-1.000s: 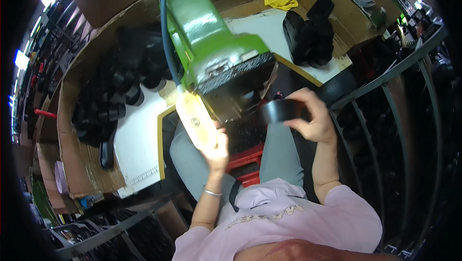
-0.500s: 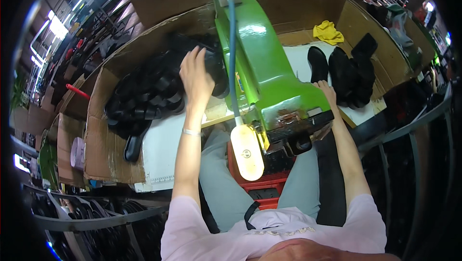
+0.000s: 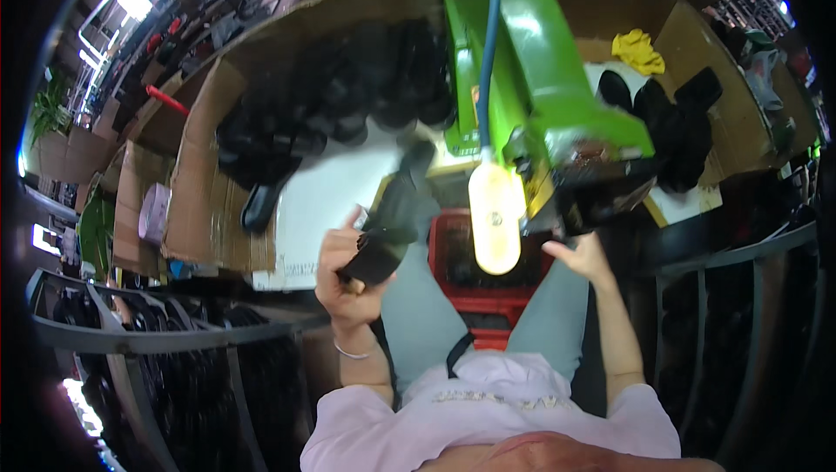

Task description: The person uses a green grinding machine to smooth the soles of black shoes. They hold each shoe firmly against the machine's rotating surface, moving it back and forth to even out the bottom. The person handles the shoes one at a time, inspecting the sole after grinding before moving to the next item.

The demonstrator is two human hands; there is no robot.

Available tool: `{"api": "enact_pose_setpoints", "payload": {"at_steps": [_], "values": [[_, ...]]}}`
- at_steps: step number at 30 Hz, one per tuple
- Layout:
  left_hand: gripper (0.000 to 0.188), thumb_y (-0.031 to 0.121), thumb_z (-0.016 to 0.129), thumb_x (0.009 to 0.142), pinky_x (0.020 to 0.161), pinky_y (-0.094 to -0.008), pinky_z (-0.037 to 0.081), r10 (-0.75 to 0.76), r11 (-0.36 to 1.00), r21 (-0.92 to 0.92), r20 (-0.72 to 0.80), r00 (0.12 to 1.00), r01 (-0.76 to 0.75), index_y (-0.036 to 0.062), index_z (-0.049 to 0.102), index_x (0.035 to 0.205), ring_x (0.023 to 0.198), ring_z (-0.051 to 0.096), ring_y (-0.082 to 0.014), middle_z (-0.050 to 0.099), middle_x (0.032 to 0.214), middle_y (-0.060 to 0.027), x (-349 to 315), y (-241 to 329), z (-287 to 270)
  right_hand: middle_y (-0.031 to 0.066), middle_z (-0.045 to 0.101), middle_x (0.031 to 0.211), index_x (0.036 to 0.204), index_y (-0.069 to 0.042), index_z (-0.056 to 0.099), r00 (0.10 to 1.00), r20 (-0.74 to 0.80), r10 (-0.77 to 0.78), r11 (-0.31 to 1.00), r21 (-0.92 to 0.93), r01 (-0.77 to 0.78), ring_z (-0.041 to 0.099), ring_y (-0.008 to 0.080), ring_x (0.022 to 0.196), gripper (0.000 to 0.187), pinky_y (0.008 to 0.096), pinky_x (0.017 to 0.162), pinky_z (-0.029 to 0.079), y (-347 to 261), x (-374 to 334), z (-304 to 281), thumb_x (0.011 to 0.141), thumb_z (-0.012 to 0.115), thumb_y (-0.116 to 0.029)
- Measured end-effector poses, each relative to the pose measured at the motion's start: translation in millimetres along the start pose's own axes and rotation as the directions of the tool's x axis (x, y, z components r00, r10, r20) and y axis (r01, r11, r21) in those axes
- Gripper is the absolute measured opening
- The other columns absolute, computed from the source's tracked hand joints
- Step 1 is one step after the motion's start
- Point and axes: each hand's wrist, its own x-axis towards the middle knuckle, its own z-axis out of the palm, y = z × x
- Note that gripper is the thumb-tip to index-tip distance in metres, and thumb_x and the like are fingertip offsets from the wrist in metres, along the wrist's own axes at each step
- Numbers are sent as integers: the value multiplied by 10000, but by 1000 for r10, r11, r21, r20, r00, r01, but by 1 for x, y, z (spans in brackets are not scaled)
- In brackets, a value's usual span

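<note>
Left of the green machine (image 3: pixel 566 76), a blurred black shoe (image 3: pixel 396 221) is pinched in the left hand (image 3: pixel 338 279), the nearer one, its long axis slanted toward the machine. Near the machine's front, the right hand (image 3: pixel 588 259) is held thumb-out; any grip cannot be told.

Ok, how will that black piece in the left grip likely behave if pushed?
The black piece is probably fairly stiff: it reaches past the left grip without obvious droop. Held near one end, it may twist or tip, since nothing visibly holds its far end. Motion blur hides its finish, so slipperiness is unclear.
</note>
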Motion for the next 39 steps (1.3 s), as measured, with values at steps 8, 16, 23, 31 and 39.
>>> {"api": "enact_pose_setpoints", "payload": {"at_steps": [8, 16, 23, 31, 39], "values": [[402, -115, 738, 736, 834, -298, 542, -828, 280, -600, 244, 505, 749, -63, 594, 1107, 902, 639, -157, 661, 1007, -100, -92, 23, 89, 89, 601, 1245, 1263, 21, 569, 887, 380, 262, 743, 507, -437, 569, 156, 1085, 696, 297, 980, 431, 58, -94, 90, 615, 824, 25], [315, 9, 786, 750, 727, -246, 510, -682, 428, -475, 388, 620, 768, -35, 653, 1032, 800, 610, -97, 680, 914, -47, -65, 15, 173, 79, 652, 1119, 1142, 27, 634, 921, 209, 329, 557, 745, -368, 606, 175, 1035, 500, 315, 919, 488, 52, -127, 110, 667, 776, 83], [295, -27, 760, 744, 709, -235, 503, -716, 539, -289, 336, 611, 791, -40, 652, 1018, 772, 608, -101, 674, 917, -59, -94, 4, 161, 131, 651, 1113, 1181, 28, 585, 915, 68, 397, 386, 892, -234, 669, 212, 862, 520, 336, 686, 575, 84, -154, 61, 680, 693, 119], [314, -45, 767, 745, 691, -229, 498, -641, 657, -328, 230, 732, 679, -4, 592, 1002, 756, 586, -90, 636, 888, -43, -98, 10, 168, 78, 595, 1067, 1273, -47, 443, 858, -443, 261, 625, 754, 200, 599, 97, 674, 549, 154, 346, 357, 22, -92, -50, 799, 719, -71], [385, -97, 734, 752, 721, -237, 519, -725, 450, -531, 253, 641, 718, -17, 549, 1080, 812, 609, -110, 626, 942, -57, -90, 21, 171, 7, 603, 1002, 1187, -49, 539, 916, -357, 181, 810, 582, 67, 538, 0, 637, 410, 129, 356, 278, -51, -8, -105, 807, 690, -33]]}}
